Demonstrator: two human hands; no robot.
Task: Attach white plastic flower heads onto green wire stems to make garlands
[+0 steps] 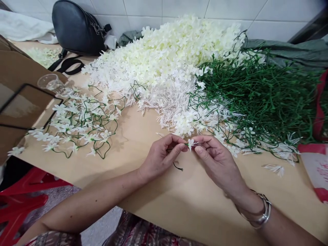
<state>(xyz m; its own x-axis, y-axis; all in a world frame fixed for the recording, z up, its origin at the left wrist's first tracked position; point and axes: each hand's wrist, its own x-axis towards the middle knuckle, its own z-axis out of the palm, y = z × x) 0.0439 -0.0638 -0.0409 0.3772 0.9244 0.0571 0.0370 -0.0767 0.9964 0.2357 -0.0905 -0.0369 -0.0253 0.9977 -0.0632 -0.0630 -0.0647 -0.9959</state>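
Note:
My left hand (164,155) is closed, with thumb and forefinger pinching a thin green plastic stem (178,167) whose lower end curls below the fingers. At the tip of that stem, between my two hands, sits a small white artificial flower (191,144). My right hand (221,164), a silver bracelet on its wrist, has its thumb and fingertips closed around the fine white stamen threads that stick out of the flower. Just beyond my hands lie loose white petals and stamens (166,112), and to the right a heap of green stems (266,95).
A large pile of cream petals (174,48) stands against the tiled wall. Several stemmed flowers (84,119) lie on the left, near a clear plastic cup (50,83) and a cardboard box (20,75). A black bag (77,29) is behind. Red stools (28,198) stand below the table edge.

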